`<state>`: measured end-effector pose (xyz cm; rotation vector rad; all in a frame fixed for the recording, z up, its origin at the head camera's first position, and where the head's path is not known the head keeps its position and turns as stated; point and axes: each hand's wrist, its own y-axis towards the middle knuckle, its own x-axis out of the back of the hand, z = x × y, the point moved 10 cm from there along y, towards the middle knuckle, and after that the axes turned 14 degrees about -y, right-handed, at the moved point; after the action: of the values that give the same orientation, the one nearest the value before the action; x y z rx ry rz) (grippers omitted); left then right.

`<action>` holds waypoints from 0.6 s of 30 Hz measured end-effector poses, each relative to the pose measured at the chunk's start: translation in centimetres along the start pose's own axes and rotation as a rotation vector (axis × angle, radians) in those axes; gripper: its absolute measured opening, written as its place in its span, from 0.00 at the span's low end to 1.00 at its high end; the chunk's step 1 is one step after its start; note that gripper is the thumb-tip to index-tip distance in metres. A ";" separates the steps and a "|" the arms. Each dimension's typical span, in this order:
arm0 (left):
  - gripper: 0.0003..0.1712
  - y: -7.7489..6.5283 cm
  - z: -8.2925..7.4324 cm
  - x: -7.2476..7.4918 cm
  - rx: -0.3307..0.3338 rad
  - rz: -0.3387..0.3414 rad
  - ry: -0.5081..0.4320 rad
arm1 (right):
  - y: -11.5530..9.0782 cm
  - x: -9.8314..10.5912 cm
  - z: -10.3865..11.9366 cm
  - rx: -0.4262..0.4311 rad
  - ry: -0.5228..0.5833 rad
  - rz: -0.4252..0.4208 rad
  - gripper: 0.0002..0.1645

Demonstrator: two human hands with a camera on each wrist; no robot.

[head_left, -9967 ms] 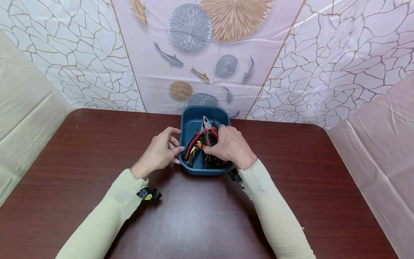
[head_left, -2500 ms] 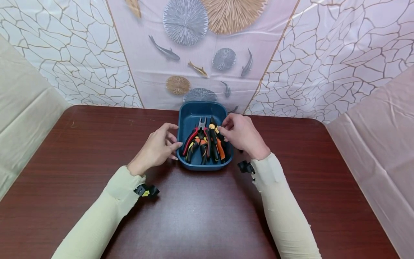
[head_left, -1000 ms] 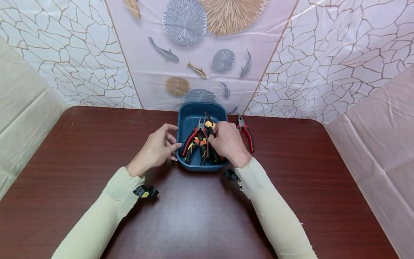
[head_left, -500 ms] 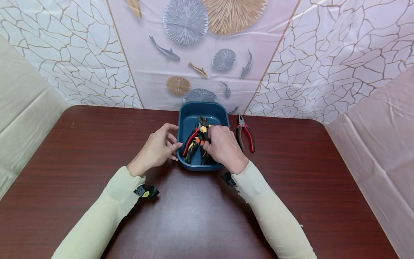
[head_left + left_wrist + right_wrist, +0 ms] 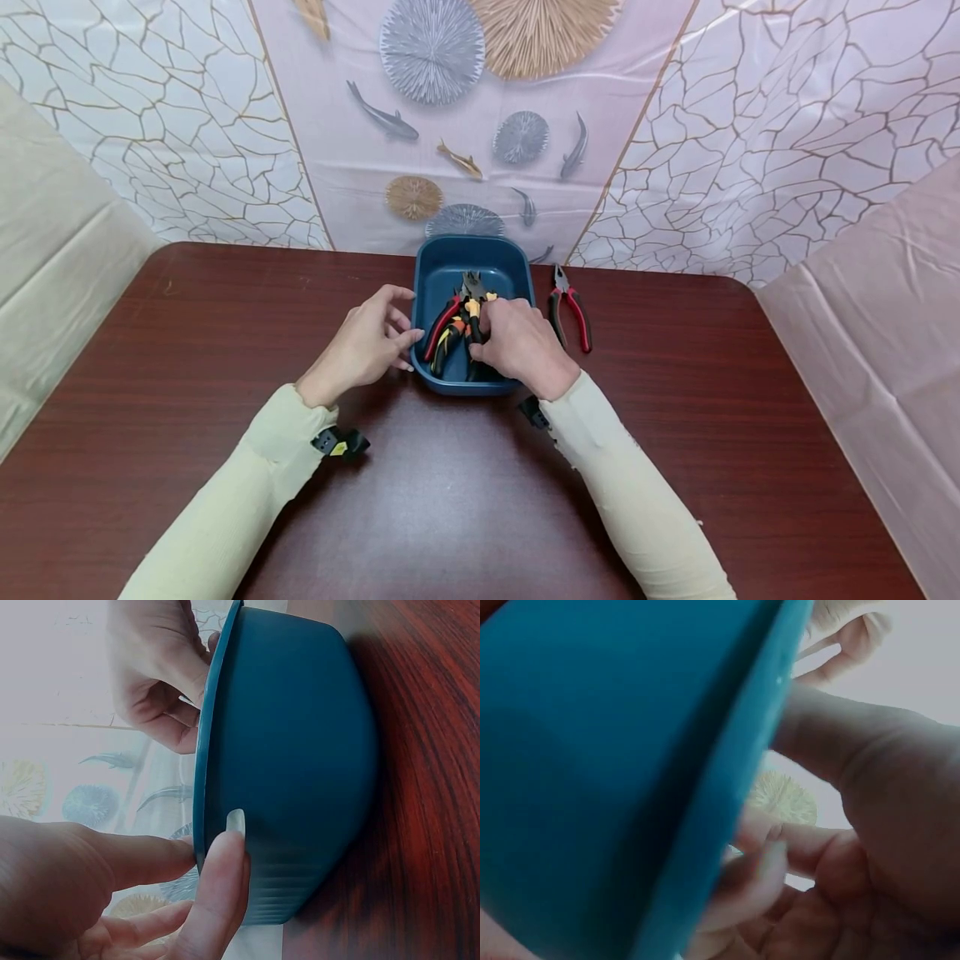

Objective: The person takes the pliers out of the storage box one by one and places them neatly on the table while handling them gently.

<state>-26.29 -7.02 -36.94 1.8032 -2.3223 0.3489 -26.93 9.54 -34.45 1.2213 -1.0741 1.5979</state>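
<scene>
A blue plastic container (image 5: 517,258) stands on the table, holding several pliers. My left hand (image 5: 367,342) pinches its left rim, thumb tip at the edge and a finger against the outer wall (image 5: 300,750) in the left wrist view. Inside the container, my right hand (image 5: 517,342) grips pliers with yellow-and-black handles (image 5: 473,310), their jaws pointing to the back wall. Left of these lie red-and-black pliers (image 5: 442,327) and a yellow-and-black handle (image 5: 447,342). The container's right side is partly hidden under my right hand.
Another pair of red-and-black pliers (image 5: 568,308) lies on the table just right of the container, jaws toward the back. The dark red wooden table (image 5: 435,500) ends at a patterned cloth backdrop (image 5: 360,192).
Red-and-black pliers have come out of the container onto the table at its right. My right hand has returned inside and shifted the yellow-and-black pliers leftward. The left hand stays at the rim.
</scene>
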 end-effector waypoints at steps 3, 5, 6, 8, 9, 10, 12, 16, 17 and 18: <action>0.33 0.0 0.0 0.0 0.002 0.000 -0.001 | 0.0 0.4 -0.4 -0.016 -0.016 -0.031 0.16; 0.33 0.0 -0.1 0.0 0.002 0.000 -0.001 | -0.1 0.8 -0.7 -0.031 -0.025 -0.060 0.19; 0.33 0.0 -0.1 0.0 0.002 0.000 0.000 | -0.1 0.9 -0.8 -0.037 -0.031 -0.073 0.23; 0.34 0.0 -0.1 -0.1 0.003 0.001 0.002 | -0.1 1.0 -0.9 -0.046 -0.058 -0.085 0.33; 0.34 0.0 -0.1 -0.1 0.004 0.000 0.002 | -0.1 0.9 -1.0 -0.047 -0.072 -0.080 0.38; 0.34 -0.1 -0.1 -0.1 0.006 0.000 0.002 | -0.1 0.7 -0.9 -0.045 -0.083 -0.073 0.41; 0.34 -0.1 -0.1 -0.1 0.005 0.002 0.004 | 0.0 0.4 -0.8 -0.035 -0.106 -0.055 0.46; 0.34 -0.2 -0.1 -0.1 0.009 -0.002 0.007 | 0.5 -0.6 -0.7 -0.029 -0.135 -0.008 0.47; 0.34 -0.2 -0.1 -0.1 0.009 -0.003 0.008 | 0.6 -0.8 -0.8 -0.034 -0.139 0.000 0.46; 0.34 -0.2 -0.1 -0.1 0.010 -0.003 0.008 | 0.7 -0.9 -0.8 -0.042 -0.141 0.004 0.45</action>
<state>-26.09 -6.92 -36.85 1.8066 -2.3157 0.3677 -27.68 10.00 -35.55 1.3205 -1.1931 1.5026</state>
